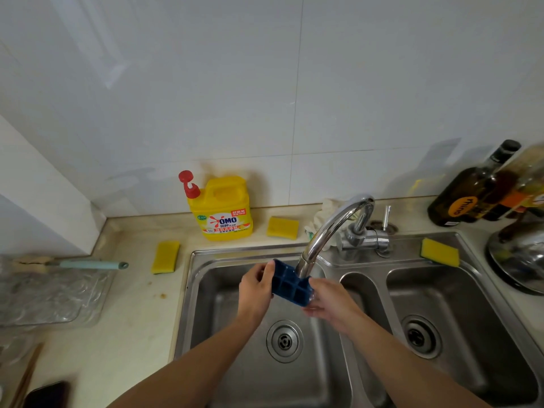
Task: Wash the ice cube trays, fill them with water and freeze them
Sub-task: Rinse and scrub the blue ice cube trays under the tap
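Ice cube tray [290, 285] under faucet [332, 228], ends in pinching grip of left hand [255, 287] and right hand [331, 303], over open sink [212, 293]

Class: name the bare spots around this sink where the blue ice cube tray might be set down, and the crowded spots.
Bare counter lies between the clear plastic tray and the left basin's rim, in front of the yellow sponge. The right basin holds nothing. Crowded: the far right corner with bottles and a metal lid, and behind the faucet.
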The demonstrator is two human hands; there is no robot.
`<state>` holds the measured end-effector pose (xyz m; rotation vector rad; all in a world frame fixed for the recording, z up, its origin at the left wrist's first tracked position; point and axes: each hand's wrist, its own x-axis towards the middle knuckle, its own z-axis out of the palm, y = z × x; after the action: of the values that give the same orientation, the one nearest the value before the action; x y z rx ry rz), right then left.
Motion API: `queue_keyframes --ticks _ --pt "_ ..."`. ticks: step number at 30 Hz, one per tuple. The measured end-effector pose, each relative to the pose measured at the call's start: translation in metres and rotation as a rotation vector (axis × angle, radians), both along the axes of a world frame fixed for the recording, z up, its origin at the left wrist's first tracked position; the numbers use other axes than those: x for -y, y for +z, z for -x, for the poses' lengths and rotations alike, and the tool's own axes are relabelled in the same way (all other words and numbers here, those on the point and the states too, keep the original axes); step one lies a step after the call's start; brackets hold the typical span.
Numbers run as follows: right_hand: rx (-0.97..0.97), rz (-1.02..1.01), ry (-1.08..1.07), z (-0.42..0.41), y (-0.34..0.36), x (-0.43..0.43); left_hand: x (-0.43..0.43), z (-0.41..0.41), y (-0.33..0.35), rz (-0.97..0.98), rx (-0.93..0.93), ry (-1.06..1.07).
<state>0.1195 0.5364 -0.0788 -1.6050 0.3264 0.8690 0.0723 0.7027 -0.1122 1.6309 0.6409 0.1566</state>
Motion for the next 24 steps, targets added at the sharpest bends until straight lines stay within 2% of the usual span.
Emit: queue_keyframes --ticks 3,10,13,16,20,24 --pt "0.077 0.003 -0.036 0.0 0.006 -0.004 -0.003 0.001 0.001 0.015 0.04 0.005" --pt "0.313 0.016 -0.023 0.001 0.017 0.011 0.008 0.0 -0.018 0.433 -0.187 -0.018" --pt "0.348 0.08 -0.012 0.002 0.014 0.024 0.026 -0.006 -0.024 0.447 -0.22 -0.124" --pt "0.276 0.171 -0.032 0.002 0.008 0.04 0.042 -0.01 -0.024 0.442 -0.241 -0.191" --pt "-0.076 -0.041 -0.12 0.002 -0.002 0.06 0.047 -0.012 -0.02 0.379 -0.246 -0.186" --pt "-0.179 -0.123 -0.064 0.004 -0.006 0.052 0.031 -0.006 -0.01 0.233 -0.181 -0.202"
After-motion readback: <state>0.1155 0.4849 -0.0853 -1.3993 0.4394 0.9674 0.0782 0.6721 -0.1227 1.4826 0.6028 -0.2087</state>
